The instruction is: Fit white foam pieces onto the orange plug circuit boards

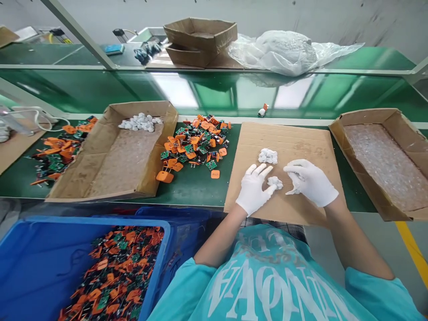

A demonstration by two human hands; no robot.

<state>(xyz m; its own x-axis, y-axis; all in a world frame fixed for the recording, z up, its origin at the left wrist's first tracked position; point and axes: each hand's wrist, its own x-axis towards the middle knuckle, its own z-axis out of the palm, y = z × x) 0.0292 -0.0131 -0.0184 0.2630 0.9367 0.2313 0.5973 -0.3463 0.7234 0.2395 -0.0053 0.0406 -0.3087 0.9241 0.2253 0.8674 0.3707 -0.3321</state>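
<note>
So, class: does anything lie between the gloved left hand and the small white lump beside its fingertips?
Nothing visible does. The left hand has its fingertips right at the small white lump on the flat cardboard sheet; the right hand is just beyond it.

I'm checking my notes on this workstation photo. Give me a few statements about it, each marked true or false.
1. Both hands wear white gloves. True: the left hand and the right hand are gloved.
2. The hands rest over a flat cardboard sheet. True.
3. The blue bin holds white lumps. False: it holds orange and green parts.
4. The small white lump lies between the two hands. True.
5. The cardboard tray at the right is filled with orange parts. False: it shows only a pale, clear-looking lining.
6. The loose pile of orange and green parts lies right of the sheet. False: it lies left of it.
</note>
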